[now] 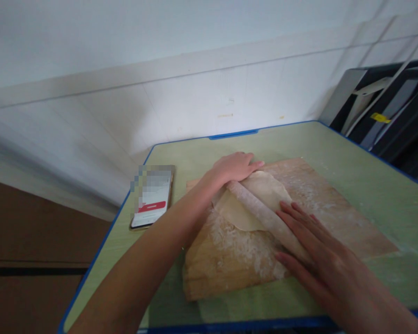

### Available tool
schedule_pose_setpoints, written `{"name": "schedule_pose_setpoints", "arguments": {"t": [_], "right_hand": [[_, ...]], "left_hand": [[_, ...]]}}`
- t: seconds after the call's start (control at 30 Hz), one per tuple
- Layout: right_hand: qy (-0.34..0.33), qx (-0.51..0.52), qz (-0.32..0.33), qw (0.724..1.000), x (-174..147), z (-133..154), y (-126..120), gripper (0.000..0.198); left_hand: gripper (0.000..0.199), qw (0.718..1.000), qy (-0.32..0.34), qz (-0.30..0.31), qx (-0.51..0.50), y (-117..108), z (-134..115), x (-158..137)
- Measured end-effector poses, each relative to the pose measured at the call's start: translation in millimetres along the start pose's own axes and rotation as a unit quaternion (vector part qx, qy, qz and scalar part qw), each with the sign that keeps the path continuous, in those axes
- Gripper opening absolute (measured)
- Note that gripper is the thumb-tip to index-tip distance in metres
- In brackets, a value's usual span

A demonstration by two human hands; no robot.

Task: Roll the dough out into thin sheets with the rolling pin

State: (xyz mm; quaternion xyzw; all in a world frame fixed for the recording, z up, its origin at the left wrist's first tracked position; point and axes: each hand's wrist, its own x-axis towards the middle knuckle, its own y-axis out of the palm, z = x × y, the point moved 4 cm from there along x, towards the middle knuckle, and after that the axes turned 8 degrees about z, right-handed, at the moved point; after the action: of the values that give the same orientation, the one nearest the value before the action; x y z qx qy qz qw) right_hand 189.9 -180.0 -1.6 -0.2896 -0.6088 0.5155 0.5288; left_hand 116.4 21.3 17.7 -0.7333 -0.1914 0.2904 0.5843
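A pale, flour-dusted rolling pin (252, 203) lies slantwise across a thin, flattened sheet of dough (271, 189). Beneath the dough is a wooden board (204, 278) with loose flour scattered over it. My left hand (235, 166) rests over the pin's far end, its visible fingers stretched out to the right; that end is hidden beneath it. My right hand (322, 248) lies over the near end with straight fingers on one side and the thumb apart on the other. Its palm covers the pin's near tip.
A phone (155, 188) with a lit screen, partly pixelated, lies left of the board. The green tabletop (292, 139) has a blue edge and meets a white wall (195, 102) behind. Dark and grey flat items (386, 106) lean at the far right.
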Motion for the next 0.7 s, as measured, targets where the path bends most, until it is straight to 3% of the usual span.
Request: {"name": "schedule_pose_setpoints", "arguments": {"t": [0.5,0.7], "right_hand": [[-0.068,-0.110,-0.049,0.990,5.7,28.3,-8.8,0.050],[-0.088,-0.168,-0.035,0.981,3.4,36.7,-5.6,0.050]], "left_hand": [[0.056,1.000,-0.007,0.009,-0.001,5.7,5.6,-10.8],[0.059,1.000,-0.004,0.021,0.004,6.9,7.3,-16.2]]}}
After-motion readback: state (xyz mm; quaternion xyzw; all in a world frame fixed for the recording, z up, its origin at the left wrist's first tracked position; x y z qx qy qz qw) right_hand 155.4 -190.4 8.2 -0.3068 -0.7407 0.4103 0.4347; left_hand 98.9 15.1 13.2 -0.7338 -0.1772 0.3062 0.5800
